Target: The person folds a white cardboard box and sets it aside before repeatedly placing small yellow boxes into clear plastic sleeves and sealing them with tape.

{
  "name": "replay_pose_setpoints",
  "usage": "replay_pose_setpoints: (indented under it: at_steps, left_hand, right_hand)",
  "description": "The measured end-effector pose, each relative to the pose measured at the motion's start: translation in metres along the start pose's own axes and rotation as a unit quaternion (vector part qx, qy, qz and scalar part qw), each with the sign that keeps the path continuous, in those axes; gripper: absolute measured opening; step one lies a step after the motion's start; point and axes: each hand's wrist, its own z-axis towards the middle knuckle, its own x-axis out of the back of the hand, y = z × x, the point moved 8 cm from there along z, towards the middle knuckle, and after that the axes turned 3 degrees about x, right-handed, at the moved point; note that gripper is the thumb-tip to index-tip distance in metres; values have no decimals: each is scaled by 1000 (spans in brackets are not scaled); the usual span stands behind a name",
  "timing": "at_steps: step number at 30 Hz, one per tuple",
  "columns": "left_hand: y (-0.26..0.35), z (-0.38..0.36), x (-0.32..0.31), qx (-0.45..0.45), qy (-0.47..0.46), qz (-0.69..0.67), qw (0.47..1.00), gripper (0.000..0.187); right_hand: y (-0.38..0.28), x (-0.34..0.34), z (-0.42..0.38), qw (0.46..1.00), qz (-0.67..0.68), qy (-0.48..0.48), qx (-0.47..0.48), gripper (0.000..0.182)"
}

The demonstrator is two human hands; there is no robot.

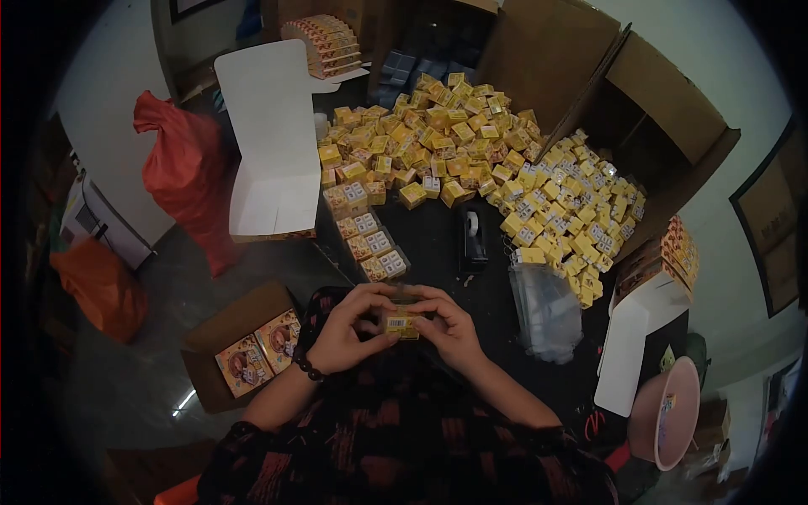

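Close to my body, my left hand and my right hand grip a small yellow box from both sides. A barcode label shows on its upward side, between my thumbs. The fingertips of both hands are closed around the box's far edge, partly hiding it. Just beyond my hands, a row of small boxes with white and orange faces runs away along the table. To the right of that row stands a black tape dispenser.
A big heap of small yellow boxes covers the table's back, spilling from a cardboard carton. Clear plastic bags lie right. An open white display box stands left. A pink basin and a carton with printed boxes flank me.
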Motion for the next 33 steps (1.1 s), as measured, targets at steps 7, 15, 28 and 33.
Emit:
replay_pose_setpoints:
  at_steps: [7,15,28,33]
  left_hand:
    - [-3,-3,-6,-10,52,1,999,53]
    - [-2,-3,-12,-36,0,72,997,55]
    - [10,20,-32,-37,-68,117,990,40]
    - [-20,18,-21,-2,-1,-15,1000,38]
  right_hand:
    - [-2,6,7,998,37,18,-54,16]
    - [3,14,1,995,-42,27,-85,10]
    - [-13,29,3,970,-229,-77,-20,17]
    - [-25,58,11,943,-320,-80,47,27]
